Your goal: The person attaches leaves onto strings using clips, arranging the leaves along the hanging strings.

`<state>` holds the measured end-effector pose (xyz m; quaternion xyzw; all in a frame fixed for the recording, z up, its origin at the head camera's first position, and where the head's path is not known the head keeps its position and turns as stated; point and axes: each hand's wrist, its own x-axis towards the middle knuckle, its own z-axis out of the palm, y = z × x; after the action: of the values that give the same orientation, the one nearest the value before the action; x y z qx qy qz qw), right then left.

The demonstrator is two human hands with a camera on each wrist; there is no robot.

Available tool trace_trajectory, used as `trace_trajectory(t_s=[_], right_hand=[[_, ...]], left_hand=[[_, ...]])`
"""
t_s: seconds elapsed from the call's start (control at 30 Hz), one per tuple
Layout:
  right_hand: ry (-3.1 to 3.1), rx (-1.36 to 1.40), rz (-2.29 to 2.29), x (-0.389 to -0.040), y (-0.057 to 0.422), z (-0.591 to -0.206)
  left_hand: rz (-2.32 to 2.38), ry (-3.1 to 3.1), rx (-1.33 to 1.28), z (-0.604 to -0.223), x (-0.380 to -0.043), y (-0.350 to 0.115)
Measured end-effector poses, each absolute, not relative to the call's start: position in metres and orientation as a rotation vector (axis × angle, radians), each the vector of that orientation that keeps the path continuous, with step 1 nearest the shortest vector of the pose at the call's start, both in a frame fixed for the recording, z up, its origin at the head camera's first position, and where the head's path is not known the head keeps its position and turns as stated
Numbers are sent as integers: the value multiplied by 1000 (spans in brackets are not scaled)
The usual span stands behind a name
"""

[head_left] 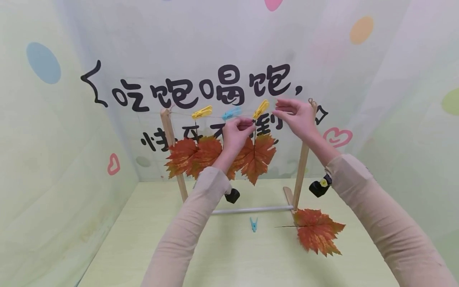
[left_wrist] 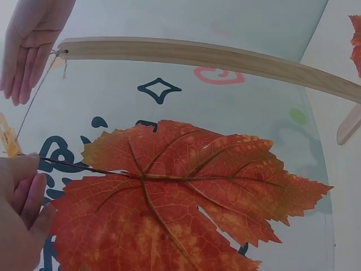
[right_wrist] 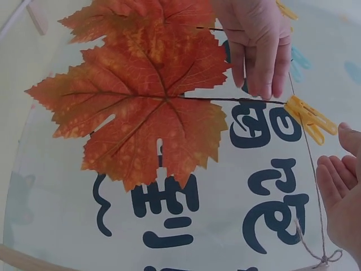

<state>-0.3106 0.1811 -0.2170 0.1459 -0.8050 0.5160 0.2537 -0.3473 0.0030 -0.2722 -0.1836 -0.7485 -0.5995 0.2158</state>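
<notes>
My left hand (head_left: 236, 137) pinches the thin dark stem of a red-orange artificial maple leaf (head_left: 255, 157), just under a yellow clothespin (head_left: 261, 109). That clothespin grips the stem's top on a string (right_wrist: 316, 186). My right hand (head_left: 297, 115) is just right of the clothespin, fingers loosely bent and apart from it, holding nothing. Farther left on the string are a blue clothespin (head_left: 232, 113) and another yellow clothespin (head_left: 202, 112), with more leaves (head_left: 183, 155) hanging below. My left forearm partly hides the middle leaf.
Two wooden posts (head_left: 300, 175) carry the string, with a white rod (head_left: 251, 209) between them low down. On the table (head_left: 229, 255) lie a loose blue clothespin (head_left: 254, 225) and a separate leaf (head_left: 318, 231). A printed curtain (head_left: 201, 40) hangs behind.
</notes>
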Motion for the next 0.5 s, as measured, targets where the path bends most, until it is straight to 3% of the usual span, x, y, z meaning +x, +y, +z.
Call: trace_trajectory(t_s=[0.5], right_hand=[[-2357, 461, 1357, -276, 212, -258]], left_hand=[[-1757, -2123, -714, -287, -312, -9]])
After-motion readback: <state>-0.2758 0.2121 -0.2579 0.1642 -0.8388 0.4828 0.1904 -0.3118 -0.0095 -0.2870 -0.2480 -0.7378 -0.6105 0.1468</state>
